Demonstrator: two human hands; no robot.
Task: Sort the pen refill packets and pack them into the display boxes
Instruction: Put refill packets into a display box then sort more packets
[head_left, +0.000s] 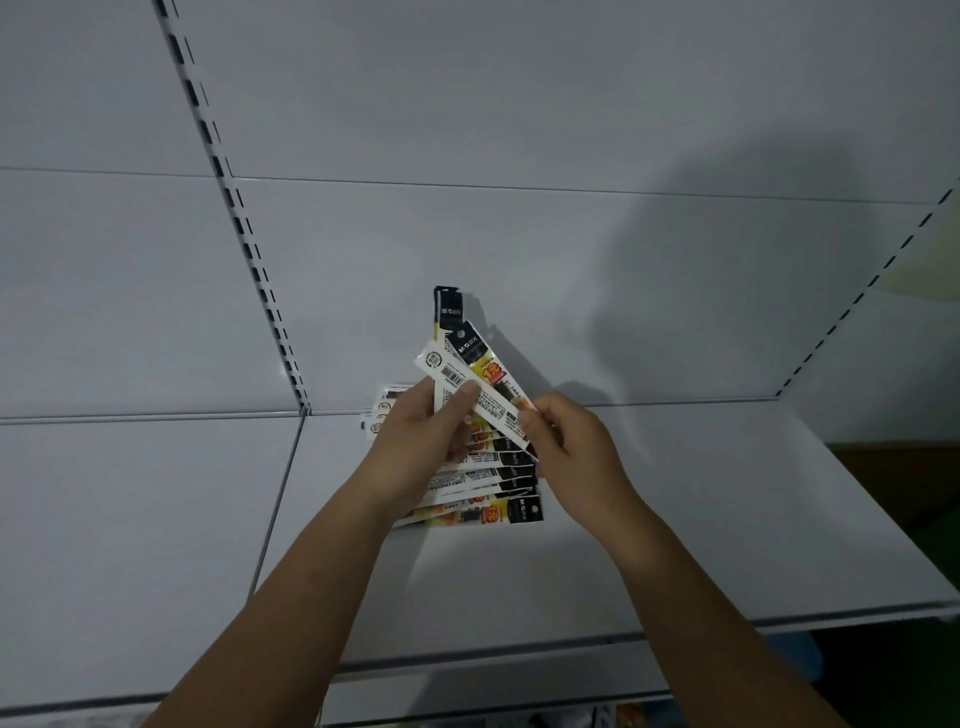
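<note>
Left hand (415, 436) and right hand (566, 441) grip fanned refill packets (483, 382) between them

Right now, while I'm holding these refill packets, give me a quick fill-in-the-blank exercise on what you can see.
1. The left hand grips a fanned bunch of pen refill packets, whose header strips are coloured ____.
2. The right hand pinches a single packet whose side facing the camera is ____.
3. Just below the round mark on that packet is a striped ____.

Missing words: black, white, barcode.
</note>
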